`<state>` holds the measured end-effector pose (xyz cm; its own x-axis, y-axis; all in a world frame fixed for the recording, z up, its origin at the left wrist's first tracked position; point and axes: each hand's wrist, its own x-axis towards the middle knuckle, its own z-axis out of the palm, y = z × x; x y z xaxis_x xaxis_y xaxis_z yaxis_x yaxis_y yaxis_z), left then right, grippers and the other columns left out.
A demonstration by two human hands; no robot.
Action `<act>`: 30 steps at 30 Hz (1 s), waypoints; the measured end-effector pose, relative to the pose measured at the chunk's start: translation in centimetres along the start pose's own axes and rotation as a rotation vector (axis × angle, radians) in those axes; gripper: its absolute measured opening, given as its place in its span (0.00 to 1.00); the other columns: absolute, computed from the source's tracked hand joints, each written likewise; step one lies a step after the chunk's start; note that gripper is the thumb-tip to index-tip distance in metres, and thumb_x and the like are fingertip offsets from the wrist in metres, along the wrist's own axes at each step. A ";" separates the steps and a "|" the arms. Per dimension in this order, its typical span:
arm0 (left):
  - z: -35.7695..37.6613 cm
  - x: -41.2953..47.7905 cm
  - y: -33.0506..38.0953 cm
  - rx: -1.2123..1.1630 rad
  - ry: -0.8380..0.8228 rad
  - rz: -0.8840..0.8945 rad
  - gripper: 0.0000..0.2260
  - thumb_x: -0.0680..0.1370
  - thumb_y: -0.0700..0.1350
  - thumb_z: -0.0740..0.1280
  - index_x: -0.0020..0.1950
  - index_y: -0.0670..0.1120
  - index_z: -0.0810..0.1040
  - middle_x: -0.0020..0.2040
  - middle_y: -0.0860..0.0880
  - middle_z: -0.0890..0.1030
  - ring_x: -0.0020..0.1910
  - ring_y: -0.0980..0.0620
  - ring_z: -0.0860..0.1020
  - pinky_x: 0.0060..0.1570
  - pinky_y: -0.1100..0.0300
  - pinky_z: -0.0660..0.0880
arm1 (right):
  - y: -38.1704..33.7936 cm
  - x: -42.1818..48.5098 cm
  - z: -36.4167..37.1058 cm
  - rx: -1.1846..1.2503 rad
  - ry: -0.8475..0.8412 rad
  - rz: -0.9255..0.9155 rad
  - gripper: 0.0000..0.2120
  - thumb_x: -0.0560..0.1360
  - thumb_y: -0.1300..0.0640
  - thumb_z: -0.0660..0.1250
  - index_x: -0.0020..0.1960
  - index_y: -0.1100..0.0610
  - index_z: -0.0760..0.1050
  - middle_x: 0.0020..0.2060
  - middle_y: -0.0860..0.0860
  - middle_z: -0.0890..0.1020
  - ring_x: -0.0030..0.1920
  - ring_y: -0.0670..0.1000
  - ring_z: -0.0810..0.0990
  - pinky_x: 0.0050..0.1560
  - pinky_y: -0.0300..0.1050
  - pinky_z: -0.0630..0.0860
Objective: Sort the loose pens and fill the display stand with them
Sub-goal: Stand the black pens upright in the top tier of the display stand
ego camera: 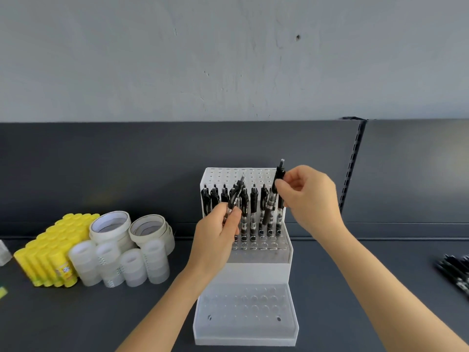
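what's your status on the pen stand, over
Left hand grips a pen, right hand pinches a second pen over the stand. Middle tier holds a row of pens, front tier empty. Loose pens far right; nothing blocking.

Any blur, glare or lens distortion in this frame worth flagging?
Head view: soft, even light, no glare or hard shadows; head view: the loose pens at the right edge are smeared by blur; head view: left hand, right hand and stand are fairly sharp; head view: the slotted upright leans, likely wide-angle distortion.
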<state>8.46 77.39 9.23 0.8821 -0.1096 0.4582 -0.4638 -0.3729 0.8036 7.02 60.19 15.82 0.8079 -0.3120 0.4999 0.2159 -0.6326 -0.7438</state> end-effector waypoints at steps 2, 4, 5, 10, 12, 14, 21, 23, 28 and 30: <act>-0.1 -0.1 0.0 0.020 0.007 0.008 0.15 0.81 0.48 0.60 0.39 0.40 0.71 0.31 0.49 0.76 0.32 0.47 0.74 0.36 0.49 0.72 | 0.7 -0.2 0.8 -0.018 -0.009 0.004 0.05 0.76 0.56 0.67 0.42 0.56 0.77 0.33 0.43 0.78 0.35 0.47 0.77 0.38 0.38 0.74; -0.3 -0.1 0.0 0.033 0.014 0.015 0.15 0.81 0.48 0.61 0.40 0.39 0.71 0.32 0.47 0.77 0.33 0.47 0.74 0.37 0.51 0.72 | 1.2 -0.3 1.5 -0.037 -0.018 0.002 0.05 0.76 0.56 0.66 0.43 0.56 0.77 0.33 0.42 0.77 0.34 0.47 0.76 0.37 0.38 0.73; -0.3 -0.1 0.0 0.039 0.016 0.018 0.15 0.81 0.48 0.61 0.40 0.39 0.71 0.32 0.46 0.77 0.33 0.47 0.75 0.37 0.52 0.72 | 1.3 -0.3 1.7 -0.046 -0.022 0.000 0.05 0.76 0.56 0.66 0.44 0.56 0.77 0.33 0.42 0.77 0.34 0.47 0.76 0.37 0.40 0.74; -0.6 -0.3 0.0 0.052 0.015 0.033 0.15 0.81 0.48 0.60 0.41 0.38 0.72 0.35 0.40 0.77 0.36 0.43 0.75 0.37 0.50 0.71 | 1.3 0.1 2.2 -0.056 -0.030 -0.008 0.06 0.76 0.56 0.66 0.42 0.56 0.77 0.34 0.43 0.78 0.36 0.50 0.78 0.39 0.44 0.76; -0.6 -0.4 -0.1 0.056 0.018 0.030 0.15 0.81 0.48 0.60 0.41 0.38 0.72 0.36 0.41 0.78 0.36 0.43 0.75 0.38 0.50 0.71 | 1.6 0.0 2.6 -0.089 -0.061 -0.010 0.05 0.76 0.55 0.66 0.42 0.55 0.77 0.35 0.44 0.78 0.37 0.50 0.79 0.40 0.45 0.77; -0.6 -0.4 -0.1 0.056 0.020 0.023 0.15 0.81 0.48 0.60 0.41 0.38 0.72 0.36 0.41 0.78 0.36 0.43 0.76 0.38 0.51 0.71 | 2.2 -0.2 3.1 -0.136 -0.107 -0.001 0.05 0.76 0.55 0.66 0.43 0.55 0.77 0.35 0.46 0.79 0.36 0.50 0.78 0.39 0.43 0.76; -0.6 -0.6 0.5 0.029 0.003 -0.001 0.14 0.81 0.49 0.61 0.43 0.41 0.75 0.34 0.49 0.79 0.35 0.51 0.77 0.40 0.52 0.75 | 3.3 -0.4 3.9 -0.150 -0.144 0.013 0.04 0.76 0.56 0.66 0.44 0.55 0.78 0.34 0.46 0.79 0.35 0.47 0.77 0.37 0.41 0.75; -0.6 -0.6 0.6 0.017 -0.008 0.006 0.14 0.81 0.49 0.60 0.45 0.40 0.76 0.35 0.50 0.79 0.35 0.51 0.77 0.40 0.51 0.75 | 3.4 -0.4 3.8 -0.136 -0.149 0.027 0.05 0.76 0.57 0.66 0.44 0.56 0.78 0.35 0.48 0.80 0.36 0.49 0.78 0.39 0.43 0.77; -0.6 -0.6 0.7 0.006 -0.017 0.010 0.14 0.81 0.49 0.60 0.45 0.40 0.76 0.34 0.50 0.79 0.35 0.51 0.77 0.38 0.54 0.75 | 3.6 -0.7 3.8 -0.144 -0.138 0.012 0.05 0.76 0.57 0.66 0.43 0.56 0.78 0.35 0.46 0.78 0.36 0.48 0.77 0.36 0.38 0.72; -0.5 -0.6 0.8 0.008 -0.024 0.009 0.13 0.81 0.49 0.61 0.45 0.40 0.76 0.34 0.50 0.79 0.34 0.54 0.77 0.37 0.59 0.74 | 3.6 -0.8 3.8 -0.141 -0.152 0.012 0.05 0.76 0.56 0.67 0.44 0.57 0.78 0.37 0.47 0.79 0.36 0.49 0.77 0.38 0.40 0.73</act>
<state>7.57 77.66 9.79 0.8797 -0.1347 0.4560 -0.4709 -0.3791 0.7966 9.24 60.81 11.03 0.8857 -0.2165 0.4107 0.1354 -0.7257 -0.6746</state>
